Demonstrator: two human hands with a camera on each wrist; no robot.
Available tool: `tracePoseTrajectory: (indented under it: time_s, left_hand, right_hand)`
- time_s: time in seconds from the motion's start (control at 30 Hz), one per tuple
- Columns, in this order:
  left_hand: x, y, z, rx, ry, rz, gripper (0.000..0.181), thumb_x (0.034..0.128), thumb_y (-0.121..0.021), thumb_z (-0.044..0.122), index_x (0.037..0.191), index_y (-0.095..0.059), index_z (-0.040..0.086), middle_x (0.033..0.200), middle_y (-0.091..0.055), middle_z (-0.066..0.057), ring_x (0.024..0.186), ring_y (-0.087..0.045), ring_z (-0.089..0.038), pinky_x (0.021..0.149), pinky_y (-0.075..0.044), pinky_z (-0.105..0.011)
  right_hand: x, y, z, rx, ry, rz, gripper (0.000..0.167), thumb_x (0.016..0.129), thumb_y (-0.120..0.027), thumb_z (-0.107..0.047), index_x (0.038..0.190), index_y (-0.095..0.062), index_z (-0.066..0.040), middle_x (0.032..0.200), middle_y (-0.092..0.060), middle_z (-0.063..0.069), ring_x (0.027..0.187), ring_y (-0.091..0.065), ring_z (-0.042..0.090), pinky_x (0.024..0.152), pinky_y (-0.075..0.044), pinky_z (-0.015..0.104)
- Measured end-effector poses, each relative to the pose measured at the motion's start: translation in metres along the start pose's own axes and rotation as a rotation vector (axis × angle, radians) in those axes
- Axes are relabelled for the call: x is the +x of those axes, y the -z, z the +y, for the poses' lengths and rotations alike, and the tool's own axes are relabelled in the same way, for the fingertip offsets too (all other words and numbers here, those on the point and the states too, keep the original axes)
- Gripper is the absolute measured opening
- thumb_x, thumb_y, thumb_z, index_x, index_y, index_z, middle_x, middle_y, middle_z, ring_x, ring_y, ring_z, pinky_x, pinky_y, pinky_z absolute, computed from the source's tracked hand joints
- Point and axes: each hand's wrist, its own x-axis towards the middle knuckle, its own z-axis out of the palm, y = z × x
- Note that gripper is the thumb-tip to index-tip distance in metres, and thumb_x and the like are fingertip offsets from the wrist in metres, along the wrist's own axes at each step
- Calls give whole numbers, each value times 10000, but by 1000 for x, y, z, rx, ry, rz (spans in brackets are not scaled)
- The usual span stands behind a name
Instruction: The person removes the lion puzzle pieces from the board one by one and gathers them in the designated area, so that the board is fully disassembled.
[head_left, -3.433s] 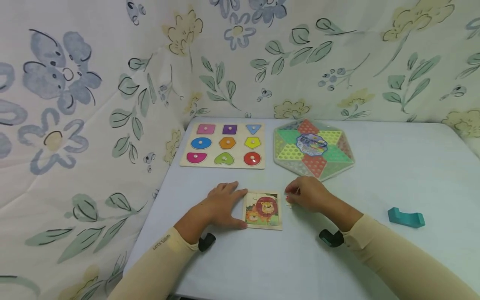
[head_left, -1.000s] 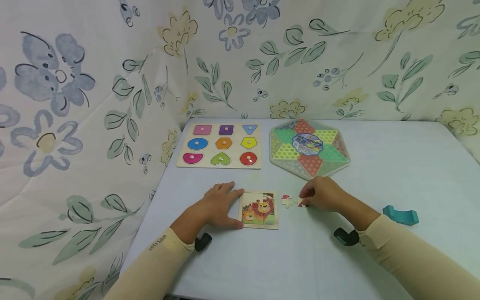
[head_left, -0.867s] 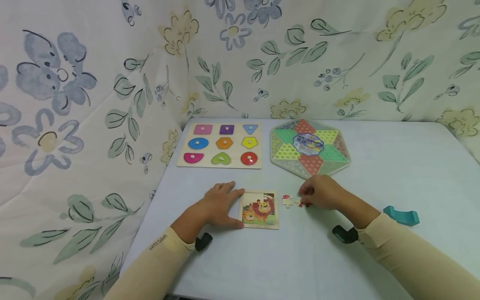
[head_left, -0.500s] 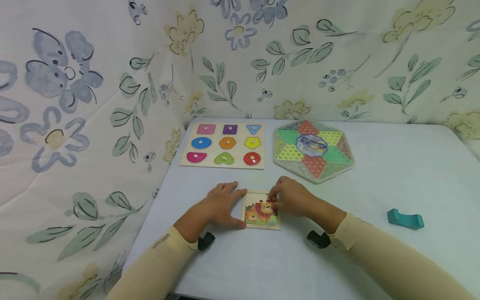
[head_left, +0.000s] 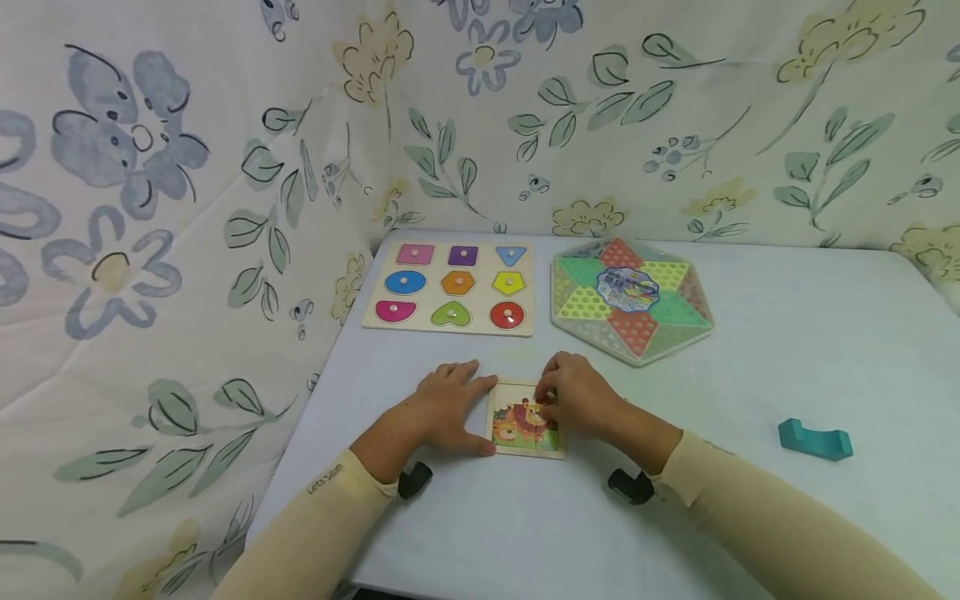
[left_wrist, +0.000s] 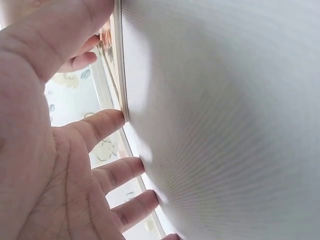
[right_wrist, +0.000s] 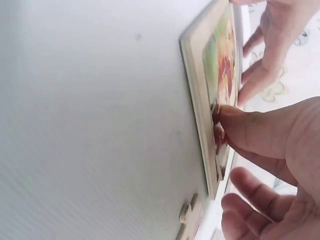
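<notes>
A small wooden lion puzzle lies flat on the table, its upper left part bare of picture. My left hand spreads its fingers at the puzzle's left edge; thumb and index fingertip touch the frame, as the left wrist view also shows. Over the puzzle's right side, my right hand pinches a puzzle piece between thumb and index finger, at the inner edge of the frame. In the right wrist view a loose piece lies on the table beside the frame; from the head it is mostly hidden by my right hand.
Behind the puzzle are a board of coloured knobbed shapes on the left and a hexagonal star-patterned game board on the right. A teal curved block sits at the far right. A floral cloth hangs along the back and left.
My right hand has moved left from the loose pieces beside the puzzle to the puzzle's right side, with a piece pinched. My left hand has stayed at the left edge.
</notes>
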Motion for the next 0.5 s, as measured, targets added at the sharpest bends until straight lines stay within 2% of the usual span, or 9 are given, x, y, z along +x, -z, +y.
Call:
tracePoseTrajectory:
  time_s: [0.13,0.33,0.5]
  left_hand:
    - [0,0,0,-1,2,1,1031,737,-816,647,1598,-349,323,1694,-240,-78,1536,-224,-370,1219,-269,-602]
    - [0,-1,0,8,0,7,1034,736,-814,655,1598,-348,323,1692,-241,-81,1535,-227,-371,1219,-269,-600]
    - [0,-1,0,18,1,7,1034,741,-810,657,1600,-345,319,1692,-243,-81,1533,-230,-371,1218,-275,-598]
  right_hand:
    - [-4,-3,-2,-30,6,42,58,861,-839,-188,903,-802,-175,1039,-643,15,1035,-536,228,905,-518,387]
    - [-9,-6,-3,-75,52,101,152,855,-842,-167,1002,-802,-173,996,-654,-1,958,-585,189,878,-549,370]
    - [-10,-1,1,-15,61,124,266,900,-783,-115,1160,-736,-148,996,-670,-7,911,-631,160,836,-577,382]
